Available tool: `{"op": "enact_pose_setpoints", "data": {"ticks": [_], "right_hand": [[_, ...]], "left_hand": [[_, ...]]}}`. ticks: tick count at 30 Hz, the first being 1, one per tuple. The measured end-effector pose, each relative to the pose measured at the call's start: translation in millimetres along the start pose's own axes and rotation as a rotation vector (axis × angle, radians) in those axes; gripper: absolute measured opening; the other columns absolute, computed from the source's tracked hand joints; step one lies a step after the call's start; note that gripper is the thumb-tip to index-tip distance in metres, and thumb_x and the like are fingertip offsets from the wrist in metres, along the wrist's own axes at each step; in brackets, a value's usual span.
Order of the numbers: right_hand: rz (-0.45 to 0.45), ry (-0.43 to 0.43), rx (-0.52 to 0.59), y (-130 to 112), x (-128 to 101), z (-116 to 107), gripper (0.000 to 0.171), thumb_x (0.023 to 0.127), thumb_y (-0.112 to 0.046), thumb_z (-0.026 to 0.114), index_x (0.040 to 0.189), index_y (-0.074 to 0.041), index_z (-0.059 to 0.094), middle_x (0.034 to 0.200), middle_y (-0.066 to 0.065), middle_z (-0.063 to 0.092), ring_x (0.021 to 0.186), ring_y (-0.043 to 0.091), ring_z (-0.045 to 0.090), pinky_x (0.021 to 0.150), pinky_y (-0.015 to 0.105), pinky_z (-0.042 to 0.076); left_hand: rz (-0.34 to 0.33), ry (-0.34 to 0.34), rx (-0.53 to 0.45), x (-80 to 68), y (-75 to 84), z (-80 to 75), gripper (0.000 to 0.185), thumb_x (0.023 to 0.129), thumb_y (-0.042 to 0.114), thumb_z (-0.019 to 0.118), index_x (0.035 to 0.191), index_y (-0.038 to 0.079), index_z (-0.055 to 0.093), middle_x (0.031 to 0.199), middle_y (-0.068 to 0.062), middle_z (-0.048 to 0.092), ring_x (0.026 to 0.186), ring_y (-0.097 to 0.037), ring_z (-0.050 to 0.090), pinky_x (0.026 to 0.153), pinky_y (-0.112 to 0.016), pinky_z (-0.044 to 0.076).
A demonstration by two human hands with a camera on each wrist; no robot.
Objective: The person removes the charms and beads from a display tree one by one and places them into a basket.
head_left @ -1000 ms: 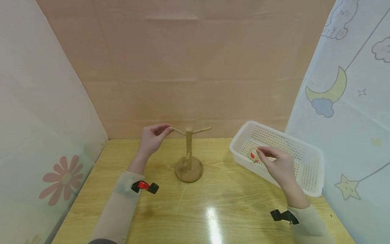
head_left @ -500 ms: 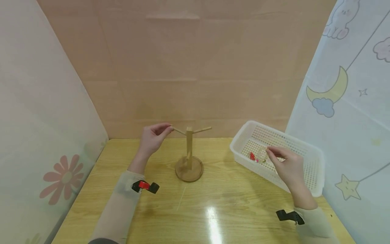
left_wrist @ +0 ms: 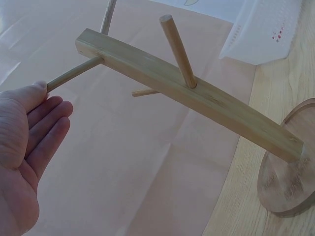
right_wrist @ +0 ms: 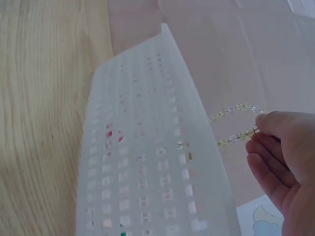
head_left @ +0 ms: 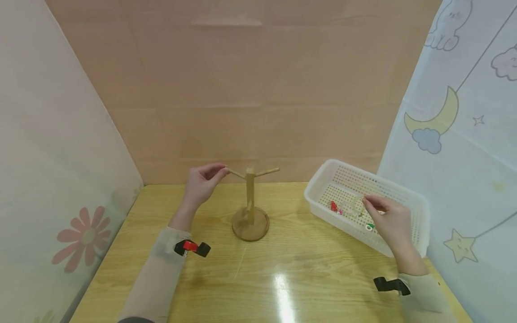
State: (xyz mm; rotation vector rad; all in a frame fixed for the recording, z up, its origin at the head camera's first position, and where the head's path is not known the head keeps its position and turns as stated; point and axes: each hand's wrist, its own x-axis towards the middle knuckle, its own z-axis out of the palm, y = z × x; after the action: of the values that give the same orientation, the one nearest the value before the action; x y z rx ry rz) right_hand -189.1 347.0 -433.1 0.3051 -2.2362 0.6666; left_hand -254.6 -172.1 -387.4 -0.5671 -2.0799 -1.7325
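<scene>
Left of the wooden stand [head_left: 250, 204], the left hand [head_left: 202, 183] touches a thumb tip to the end of the stand's left peg [left_wrist: 74, 74], its fingers relaxed and clasping nothing. The light stand could tip if that peg is pushed. Right of the stand, over the white basket [head_left: 408, 233], the right hand [head_left: 389, 220] pinches a pale bead bracelet [right_wrist: 236, 123] between thumb and fingertips. With so slight a grip, the dangling loop could slip back among the red pieces [head_left: 334, 206].

Bare yellow wooden tabletop [head_left: 282, 269] lay open between the wooden pegged stand [head_left: 250, 211] and the white perforated plastic basket [head_left: 408, 224], whose walls hemmed the right side.
</scene>
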Motion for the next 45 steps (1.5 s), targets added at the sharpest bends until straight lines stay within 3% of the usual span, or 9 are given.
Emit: {"op": "enact_pose_setpoints", "data": {"ticks": [3, 6, 8, 10, 20, 24, 27, 29, 45], "right_hand": [[0.006, -0.024, -0.031, 7, -2, -1, 0.015, 0.087, 0.001, 0.086, 0.102, 0.001, 0.083, 0.093, 0.017, 0.08, 0.081, -0.016, 0.06, 0.08, -0.003, 0.034], [0.029, -0.073, -0.055, 11, -3, -3, 0.015, 0.089, -0.003, 0.086, 0.103, -0.001, 0.083, 0.092, 0.016, 0.08, 0.075, 0.014, 0.074, 0.078, -0.001, 0.034], [0.049, -0.114, -0.064, 14, -3, -4, 0.015, 0.091, -0.006, 0.085, 0.105, -0.001, 0.083, 0.091, 0.016, 0.08, 0.075, 0.032, 0.076, 0.076, 0.0, 0.034], [0.072, -0.154, -0.066, 16, -4, -5, 0.015, 0.093, -0.008, 0.084, 0.107, -0.001, 0.083, 0.092, 0.016, 0.08, 0.077, 0.038, 0.077, 0.073, 0.001, 0.036], [0.144, -0.272, -0.072, 27, -7, -7, 0.015, 0.098, -0.011, 0.079, 0.109, 0.0, 0.081, 0.099, 0.019, 0.08, 0.083, 0.039, 0.077, 0.064, 0.013, 0.049], [0.165, -0.311, -0.078, 29, -8, -8, 0.016, 0.1, -0.012, 0.078, 0.11, 0.0, 0.081, 0.1, 0.02, 0.079, 0.085, 0.038, 0.076, 0.066, 0.032, 0.061], [0.172, -0.329, -0.082, 29, -9, -9, 0.017, 0.101, -0.013, 0.077, 0.111, 0.0, 0.081, 0.101, 0.021, 0.079, 0.086, 0.039, 0.076, 0.069, 0.05, 0.062], [0.175, -0.344, -0.084, 30, -9, -9, 0.017, 0.101, -0.014, 0.077, 0.111, 0.0, 0.08, 0.101, 0.021, 0.079, 0.086, 0.039, 0.076, 0.071, 0.055, 0.061], [0.152, -0.436, -0.09, 36, -7, -11, 0.015, 0.101, -0.011, 0.077, 0.11, 0.0, 0.081, 0.101, 0.02, 0.079, 0.086, 0.038, 0.075, 0.074, 0.057, 0.061]], "left_hand": [[-0.003, 0.002, 0.012, -0.6, 0.4, -0.1, 0.019, 0.1, 0.009, 0.078, 0.111, -0.006, 0.08, 0.102, -0.023, 0.079, 0.086, -0.004, 0.076, 0.076, -0.02, 0.06], [0.001, 0.008, 0.021, -1.2, -0.2, -0.3, 0.018, 0.1, 0.009, 0.078, 0.111, -0.005, 0.08, 0.102, -0.022, 0.079, 0.087, -0.003, 0.075, 0.077, -0.02, 0.06], [0.004, 0.008, 0.026, -1.4, -1.0, -0.4, 0.017, 0.1, 0.009, 0.078, 0.111, -0.005, 0.081, 0.102, -0.022, 0.079, 0.087, -0.003, 0.075, 0.077, -0.019, 0.06], [0.009, 0.011, 0.031, -1.6, -1.5, -0.2, 0.017, 0.1, 0.009, 0.078, 0.11, -0.004, 0.081, 0.101, -0.02, 0.08, 0.086, -0.004, 0.076, 0.076, -0.02, 0.06], [0.027, 0.008, 0.031, -1.2, -1.4, 0.8, 0.017, 0.099, 0.008, 0.079, 0.11, -0.005, 0.081, 0.1, -0.02, 0.08, 0.085, -0.004, 0.076, 0.074, -0.019, 0.06], [0.026, 0.003, 0.027, -1.4, -2.1, 0.7, 0.017, 0.099, 0.008, 0.079, 0.11, -0.006, 0.08, 0.101, -0.021, 0.08, 0.085, -0.004, 0.076, 0.074, -0.019, 0.06], [0.028, 0.002, 0.029, -1.5, -3.0, 0.7, 0.018, 0.099, 0.009, 0.079, 0.11, -0.006, 0.08, 0.1, -0.02, 0.08, 0.085, -0.005, 0.076, 0.075, -0.021, 0.06], [0.024, 0.004, 0.023, -1.5, -3.7, 0.9, 0.02, 0.099, 0.008, 0.079, 0.11, -0.008, 0.079, 0.101, -0.021, 0.08, 0.085, -0.004, 0.076, 0.075, -0.022, 0.061], [0.015, 0.016, 0.023, -1.3, -4.5, 1.8, 0.019, 0.099, 0.008, 0.079, 0.11, -0.007, 0.08, 0.101, -0.023, 0.079, 0.084, -0.003, 0.075, 0.074, -0.019, 0.059]]}}
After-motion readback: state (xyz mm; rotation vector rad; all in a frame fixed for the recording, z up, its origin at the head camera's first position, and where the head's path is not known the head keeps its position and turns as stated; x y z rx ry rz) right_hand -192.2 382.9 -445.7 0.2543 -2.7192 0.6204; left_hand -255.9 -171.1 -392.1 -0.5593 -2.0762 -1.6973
